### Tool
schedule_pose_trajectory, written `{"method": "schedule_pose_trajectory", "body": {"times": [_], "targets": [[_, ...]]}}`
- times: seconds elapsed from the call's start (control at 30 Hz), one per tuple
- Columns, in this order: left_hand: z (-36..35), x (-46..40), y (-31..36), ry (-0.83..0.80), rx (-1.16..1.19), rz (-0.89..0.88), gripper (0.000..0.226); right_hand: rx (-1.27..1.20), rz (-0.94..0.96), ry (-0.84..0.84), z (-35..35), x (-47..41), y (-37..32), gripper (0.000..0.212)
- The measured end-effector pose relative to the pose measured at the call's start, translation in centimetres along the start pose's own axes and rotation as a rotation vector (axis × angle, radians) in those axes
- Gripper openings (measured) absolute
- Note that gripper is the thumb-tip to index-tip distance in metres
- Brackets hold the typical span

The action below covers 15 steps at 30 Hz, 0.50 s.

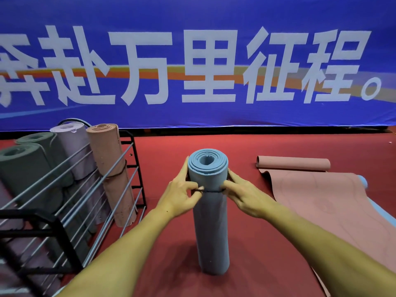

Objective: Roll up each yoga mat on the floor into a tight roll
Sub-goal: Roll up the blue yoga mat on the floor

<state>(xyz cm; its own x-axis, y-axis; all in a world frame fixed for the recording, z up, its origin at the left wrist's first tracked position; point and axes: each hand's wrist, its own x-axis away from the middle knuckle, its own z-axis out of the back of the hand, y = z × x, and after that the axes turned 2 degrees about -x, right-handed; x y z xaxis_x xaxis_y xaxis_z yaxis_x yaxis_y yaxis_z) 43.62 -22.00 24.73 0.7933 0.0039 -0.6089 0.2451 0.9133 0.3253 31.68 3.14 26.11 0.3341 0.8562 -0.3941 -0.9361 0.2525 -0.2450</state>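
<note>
Blue foam, wound into a tight cylinder, stands on end on the red carpet (246, 146) in the middle of the view: the blue yoga mat (211, 221) is upright, its spiral end facing up, its base on the floor between the person's two forearms. A thin dark cord (211, 191) runs across the front of the roll in its upper part. The left hand (182, 194) is against the left side of the roll, fingers curled, thumb and fingertips pinching the cord's left end where it meets the mat. The right hand (242, 195) mirrors it on the right side, fingers bent around the roll's edge and pinching the cord's other end; whether the cord goes fully round the back cannot be seen. Both hands touch the mat at the height of the cord, below its top rim. To the right, well apart from the roll, a pink yoga mat (317, 198) lies on the carpet, mostly flat, with its far end curled into a partial roll. A strip of light blue shows at its right edge. At left, a black metal rack (120, 174) holds several rolled mats leaning upright, among them a salmon rolled mat (111, 166) bound with a dark cord. A blue banner (197, 61) with large white characters covers the wall behind.
</note>
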Motion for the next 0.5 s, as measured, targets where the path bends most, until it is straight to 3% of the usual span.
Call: {"method": "schedule_pose_trajectory", "body": {"times": [0.1, 0.3, 0.4, 0.5], "targets": [[-0.6, 0.6, -0.4, -0.119, -0.030, 0.039, 0.028, -0.026, -0.039, 0.028, -0.5, 0.4, 0.5, 0.003], [-4.1, 1.0, -2.7, -0.233, -0.034, 0.213, 0.042, 0.072, -0.127, -0.021, -2.4, 0.5, 4.0, 0.026], [-6.9, 0.5, -5.4, -0.311, 0.100, 0.305, 0.043, 0.067, -0.265, -0.062, -5.3, 1.2, 6.5, 0.028], [-10.8, 2.5, -8.6, -0.389, 0.245, 0.518, 0.045, -0.082, -0.444, -0.090, -9.8, 2.5, 8.5, 0.049]]}}
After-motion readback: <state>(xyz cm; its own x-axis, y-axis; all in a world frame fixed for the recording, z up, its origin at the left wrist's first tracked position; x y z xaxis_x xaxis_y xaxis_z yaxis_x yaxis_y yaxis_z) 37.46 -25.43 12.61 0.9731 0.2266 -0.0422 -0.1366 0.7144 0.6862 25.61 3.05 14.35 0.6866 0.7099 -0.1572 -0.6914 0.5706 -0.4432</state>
